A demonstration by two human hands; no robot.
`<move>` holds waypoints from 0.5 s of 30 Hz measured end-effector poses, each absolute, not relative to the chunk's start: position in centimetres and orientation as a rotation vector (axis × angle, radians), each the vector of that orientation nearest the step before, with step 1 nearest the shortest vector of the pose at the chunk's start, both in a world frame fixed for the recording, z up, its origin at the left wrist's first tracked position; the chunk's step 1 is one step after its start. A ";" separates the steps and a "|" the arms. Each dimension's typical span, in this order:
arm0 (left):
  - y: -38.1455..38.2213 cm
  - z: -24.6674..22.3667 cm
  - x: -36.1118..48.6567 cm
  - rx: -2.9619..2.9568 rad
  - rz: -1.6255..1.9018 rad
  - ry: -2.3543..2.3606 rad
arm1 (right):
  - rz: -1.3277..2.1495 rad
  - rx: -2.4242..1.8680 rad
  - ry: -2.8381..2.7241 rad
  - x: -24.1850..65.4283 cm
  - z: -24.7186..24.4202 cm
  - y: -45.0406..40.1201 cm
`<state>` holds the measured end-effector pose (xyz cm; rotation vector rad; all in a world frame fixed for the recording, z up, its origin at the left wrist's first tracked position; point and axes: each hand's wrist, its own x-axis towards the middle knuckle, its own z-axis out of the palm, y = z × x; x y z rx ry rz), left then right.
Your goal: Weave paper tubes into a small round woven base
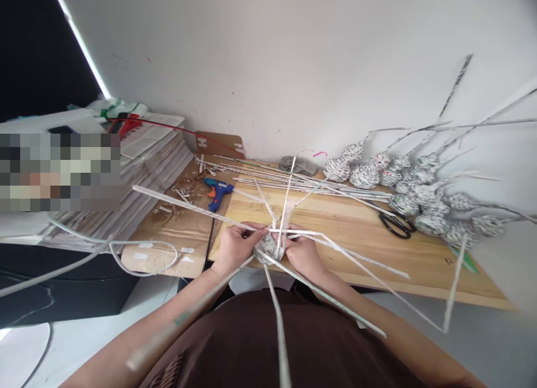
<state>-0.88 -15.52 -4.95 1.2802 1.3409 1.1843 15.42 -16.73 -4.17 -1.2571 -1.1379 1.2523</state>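
Between my two hands, at the near edge of the wooden board, sits a small woven paper base [267,246]. Long rolled-paper strips [277,304] radiate from it in all directions, several toward my body and others across the board. My left hand [238,244] is closed at the left side of the base, thumb and fingers pinching a paper strip at its top. On the opposite side my right hand [301,249] is also closed, its fingers around strips by the rim. The exact grip of the right fingertips is partly hidden behind the strips.
Several woven paper gourds [364,175] with long tails stand at the back right of the wooden board [335,240]. Black-handled scissors [397,225] lie beside them, near a bundle of paper strips [310,184]. A blue glue gun [218,193] and a tall paper stack [155,153] are left.
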 end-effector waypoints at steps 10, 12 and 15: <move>-15.6 -3.3 -1.1 1.021 1.045 1.160 | 1.189 -1.272 -1.319 15.8 -3.8 -16.2; -15.6 -3.3 -1.1 1.026 1.020 1.148 | 1.198 -1.284 -1.332 15.9 -3.7 -16.3; -15.7 -3.6 -1.1 1.038 1.049 1.151 | 1.198 -1.275 -1.365 15.9 -3.4 -16.3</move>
